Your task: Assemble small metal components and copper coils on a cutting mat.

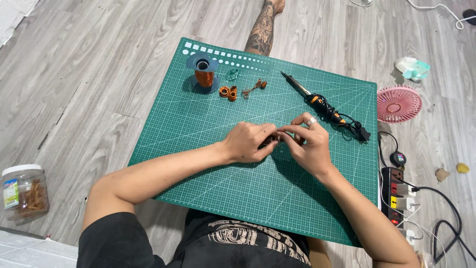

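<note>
Over the green cutting mat (208,164), my left hand (248,141) and right hand (307,141) pinch a small dark part (270,141) between their fingertips, with the copper wire spool (203,74), wound coils (228,92) and soldering iron (317,101) lying beyond.

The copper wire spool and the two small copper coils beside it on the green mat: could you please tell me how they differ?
The copper wire spool stands upright on a grey flanged bobbin; the two small coils lie bare on the green mat. The spool is clearly larger and single; the coils are a small pair touching each other. Both are shiny orange copper, and both sit away from the left hand and right hand.
</note>
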